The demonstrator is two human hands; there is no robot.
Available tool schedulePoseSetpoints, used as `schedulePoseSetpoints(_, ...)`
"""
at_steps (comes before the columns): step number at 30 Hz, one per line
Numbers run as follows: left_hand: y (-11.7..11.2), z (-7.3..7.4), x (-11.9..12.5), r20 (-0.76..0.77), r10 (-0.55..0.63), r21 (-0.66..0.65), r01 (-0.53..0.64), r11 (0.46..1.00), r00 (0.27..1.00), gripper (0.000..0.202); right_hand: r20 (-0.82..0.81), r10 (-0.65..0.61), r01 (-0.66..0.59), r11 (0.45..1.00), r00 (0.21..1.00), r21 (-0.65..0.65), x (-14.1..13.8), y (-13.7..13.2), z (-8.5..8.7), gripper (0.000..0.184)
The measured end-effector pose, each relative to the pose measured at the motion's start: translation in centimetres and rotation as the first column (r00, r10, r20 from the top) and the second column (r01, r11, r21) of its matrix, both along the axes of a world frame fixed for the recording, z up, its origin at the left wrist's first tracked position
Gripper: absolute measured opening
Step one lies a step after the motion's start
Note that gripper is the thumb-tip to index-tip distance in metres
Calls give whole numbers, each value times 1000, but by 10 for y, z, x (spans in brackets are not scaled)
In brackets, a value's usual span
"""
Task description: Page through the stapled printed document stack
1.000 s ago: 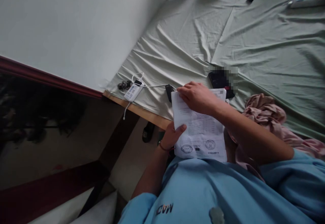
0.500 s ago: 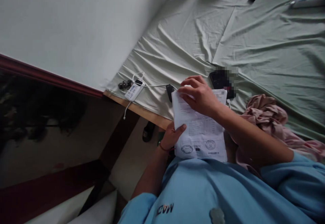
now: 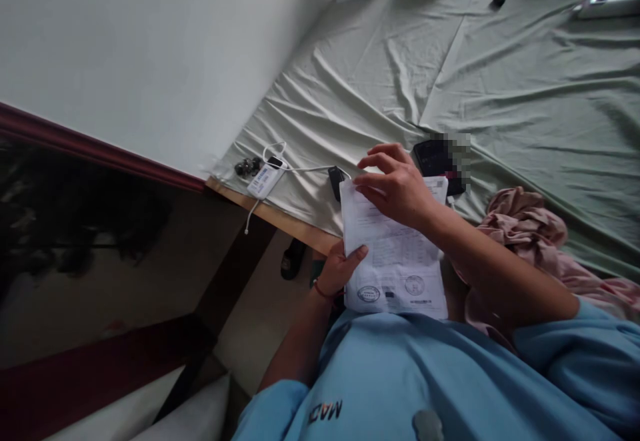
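Left hand [image 3: 339,269] grips the near left edge of a stack of printed papers [image 3: 395,254], thumb on top, fingers hidden beneath. That pinch carries the sheets' weight and holds them steady just above the lap, slanted toward the eyes.

Right hand [image 3: 396,184] sits at the far end of the papers, palm and lower fingers touching the top sheet, index and middle fingers lifted and slightly spread. It clasps nothing; it looks placed to work the top corner, which only a free hand can do.

Papers show lines of text, a table, two round stamps near the lower edge. Their far end overlaps the bed edge.

Just beyond: a black phone [image 3: 434,156], partly blurred, on the pale green sheet [image 3: 500,88]. Left of the papers, a small dark plug [image 3: 335,180] with a white cable running to a white power bank [image 3: 263,178] near the bed corner, wall side, likely kept out of the way. Pink cloth [image 3: 525,224] bunched beside the right forearm. Blue shirt [image 3: 425,374] fills the near frame.
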State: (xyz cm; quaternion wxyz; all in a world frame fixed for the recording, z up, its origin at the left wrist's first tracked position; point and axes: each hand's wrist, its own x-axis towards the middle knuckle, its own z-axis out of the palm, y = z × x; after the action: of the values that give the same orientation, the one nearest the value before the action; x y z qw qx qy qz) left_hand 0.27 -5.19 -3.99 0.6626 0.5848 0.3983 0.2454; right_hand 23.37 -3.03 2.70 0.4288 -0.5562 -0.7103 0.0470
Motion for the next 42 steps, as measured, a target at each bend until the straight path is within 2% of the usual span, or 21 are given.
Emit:
schedulePoseSetpoints(4,0,-2,0,0,1,-25,-1,1000,1000,45,17,-18,19,1000,1000,-15,-2,0,1,15)
schedulePoseSetpoints(10,-3,2,-1,-25,-5,-63,4,998,1000,51,56,-65,69,995,996,-73,-5,1,10,22)
schedulePoseSetpoints(22,-3,1,0,-26,-14,-18,14,1000,1000,51,78,-94,104,986,992,-129,-8,2,14,20)
schedulePoseSetpoints(29,-5,3,0,-39,-16,-24,15,1000,999,56,67,-62,71,989,996,-127,-8,3,15,22)
schedulePoseSetpoints(36,-1,3,-1,-78,-28,54,33,998,997,55,52,-29,34,994,998,-105,-9,4,17,25)
schedulePoseSetpoints(42,0,4,2,-18,-12,42,12,999,1000,55,58,9,0,990,998,-141,-9,9,18,26)
